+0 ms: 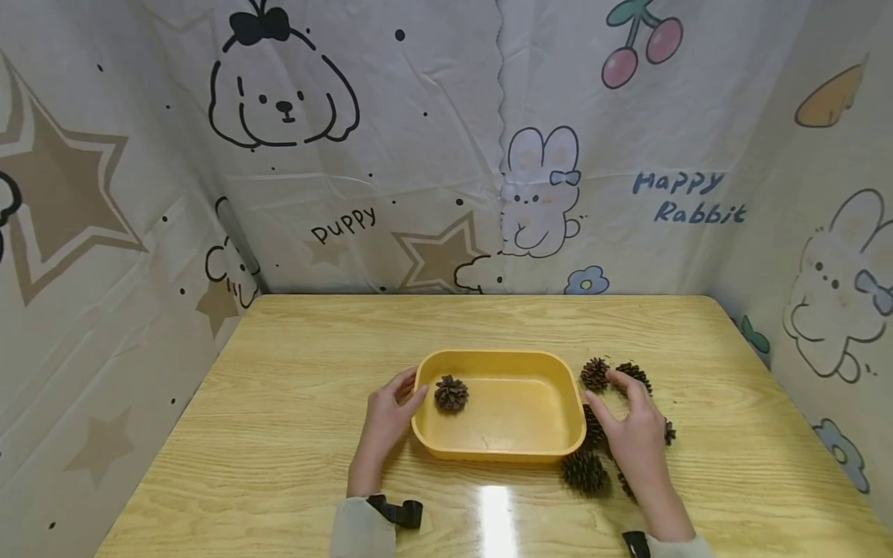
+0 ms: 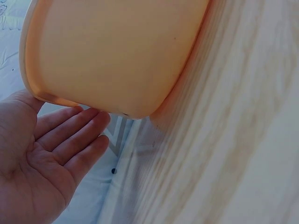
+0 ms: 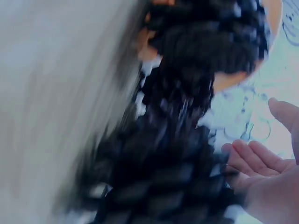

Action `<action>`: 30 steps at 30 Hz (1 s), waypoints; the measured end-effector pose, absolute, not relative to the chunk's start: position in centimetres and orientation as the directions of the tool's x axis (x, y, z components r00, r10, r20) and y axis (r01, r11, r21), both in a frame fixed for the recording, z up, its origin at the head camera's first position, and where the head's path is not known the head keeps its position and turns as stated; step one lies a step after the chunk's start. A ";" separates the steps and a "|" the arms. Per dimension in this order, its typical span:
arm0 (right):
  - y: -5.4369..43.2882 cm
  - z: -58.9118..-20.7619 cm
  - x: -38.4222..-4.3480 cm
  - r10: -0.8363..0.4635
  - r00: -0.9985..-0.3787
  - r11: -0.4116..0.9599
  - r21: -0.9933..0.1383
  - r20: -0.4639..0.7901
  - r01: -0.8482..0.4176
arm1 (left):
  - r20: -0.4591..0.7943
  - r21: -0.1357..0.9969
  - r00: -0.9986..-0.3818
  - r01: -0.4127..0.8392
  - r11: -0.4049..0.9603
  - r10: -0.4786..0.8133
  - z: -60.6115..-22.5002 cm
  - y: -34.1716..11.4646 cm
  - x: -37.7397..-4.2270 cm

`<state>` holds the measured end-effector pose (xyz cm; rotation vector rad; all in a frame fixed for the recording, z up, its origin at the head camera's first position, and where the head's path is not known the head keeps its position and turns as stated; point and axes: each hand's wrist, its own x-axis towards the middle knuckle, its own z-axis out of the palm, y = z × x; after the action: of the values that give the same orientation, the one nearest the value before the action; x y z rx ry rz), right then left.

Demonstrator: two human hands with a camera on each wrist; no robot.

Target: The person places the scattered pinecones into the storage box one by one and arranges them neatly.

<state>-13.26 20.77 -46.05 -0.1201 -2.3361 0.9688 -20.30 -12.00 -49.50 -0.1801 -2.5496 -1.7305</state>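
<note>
Tabletop [image 1: 314,372]: evenly lit, white glare at bottom centre
Tub [image 2: 112,51]: dim, softly shaded
Pine cones [image 3: 163,182]: near-black, motion-blurred, centre to bottom

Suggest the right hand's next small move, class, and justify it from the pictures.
Probably, the right hand should pinch the pine cone just beside its index fingertip. Its thumb and fingers are apart and hold nothing, that cone looks within easy reach, and the yellow tray holds only one cone.

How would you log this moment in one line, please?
left hand: at left end of tub; right hand: over pinecones right of tub, holding nothing; tub contents: one pinecone
</note>
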 end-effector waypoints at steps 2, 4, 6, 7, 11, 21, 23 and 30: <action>21.6 -46.0 -12.9 0.350 -0.824 0.715 -0.695 0.444 -0.071 | 0.113 0.921 -0.991 0.131 0.366 0.068 -49.5 -12.0 -20.3; 22.5 -45.8 -12.6 0.403 -0.831 0.696 -0.718 0.383 0.007 | 0.117 0.920 -0.991 0.134 0.369 0.069 -49.5 -12.0 -20.2; 23.4 -45.7 -12.2 0.451 -0.834 0.674 -0.734 0.319 0.083 | 0.116 0.919 -0.991 0.134 0.370 0.069 -49.4 -11.9 -20.2; 23.8 -45.7 -12.1 0.472 -0.831 0.666 -0.737 0.294 0.117 | 0.115 0.920 -0.991 0.132 0.369 0.068 -49.4 -11.9 -20.2; 25.5 -45.8 -11.7 0.531 -0.812 0.641 -0.741 0.242 0.199 | 0.110 0.920 -0.992 0.127 0.371 0.066 -49.4 -11.9 -20.2; 27.9 -46.2 -11.6 0.563 -0.826 0.585 -0.696 -0.020 0.416 | 0.100 0.930 -0.993 0.117 0.347 0.068 -49.5 -12.0 -20.2; 28.1 -46.2 -11.7 0.553 -0.831 0.583 -0.682 -0.064 0.441 | 0.094 0.934 -0.993 0.111 0.339 0.067 -49.5 -12.0 -20.2; 28.3 -46.3 -11.8 0.530 -0.838 0.592 -0.651 -0.129 0.475 | 0.097 0.935 -0.993 0.116 0.335 0.073 -49.4 -12.0 -20.1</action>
<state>-11.77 28.27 -46.30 -0.8636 -2.7324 1.0815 -20.12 -12.00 -49.38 -0.1793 -2.5357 -1.7805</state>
